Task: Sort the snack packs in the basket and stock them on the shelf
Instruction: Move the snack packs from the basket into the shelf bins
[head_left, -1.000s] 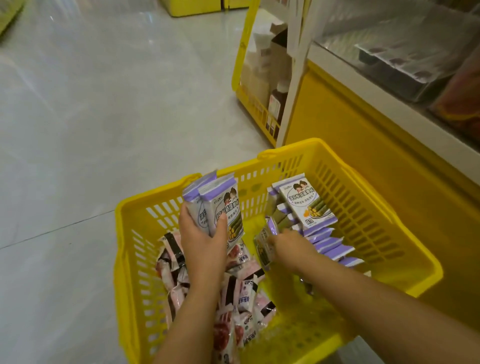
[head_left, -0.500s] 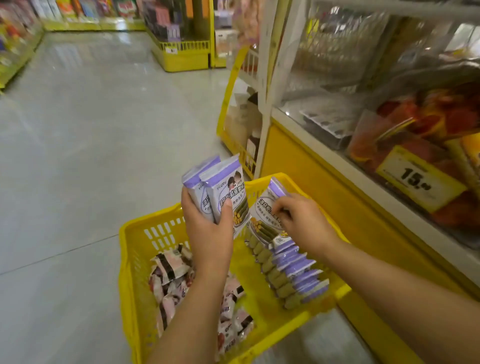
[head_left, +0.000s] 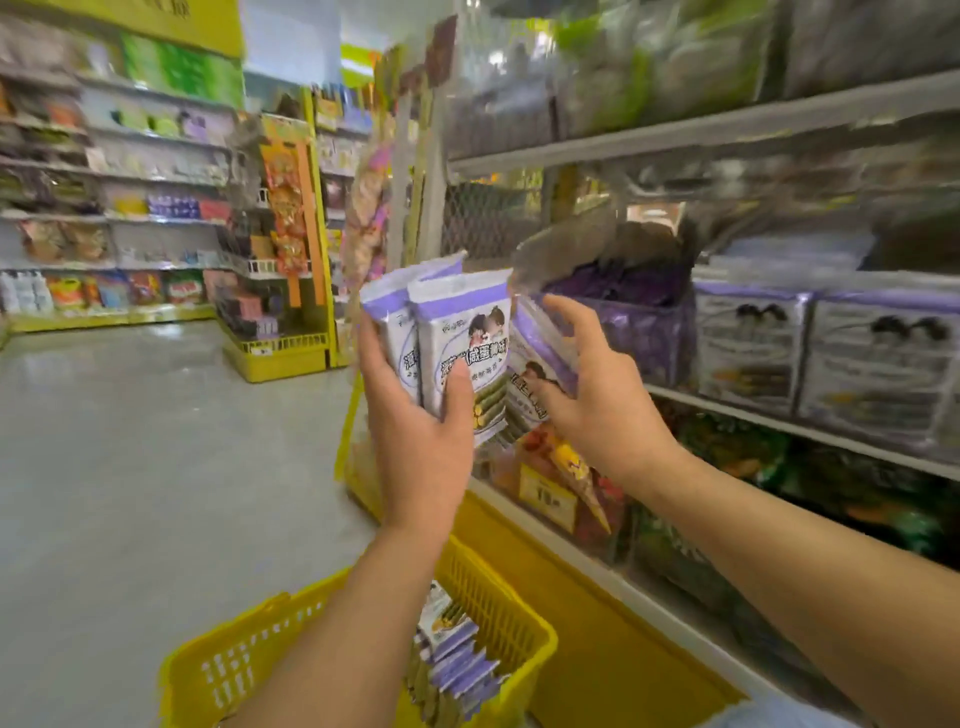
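My left hand (head_left: 415, 436) grips a small stack of white-and-purple snack packs (head_left: 457, 332), held upright at chest height beside the shelf. My right hand (head_left: 597, 395) holds one more purple pack (head_left: 535, 364) against the stack, thumb under it and fingers spread. The yellow basket (head_left: 524, 618) sits low on the floor below my arms, with a row of the same purple packs (head_left: 457, 660) standing in it. On the shelf (head_left: 779, 423) to the right stand display boxes of the purple snack (head_left: 748, 353).
A yellow base cabinet (head_left: 597, 613) runs under the shelf, with bagged goods and a yellow price tag (head_left: 548, 499) behind its clear front. A yellow end rack (head_left: 280, 353) and stocked aisles stand across the grey floor (head_left: 156, 441). Upper shelves hold bagged goods.
Both hands have risen from the basket to shelf height with the purple packs. My view has swung up from the basket to the shelf.
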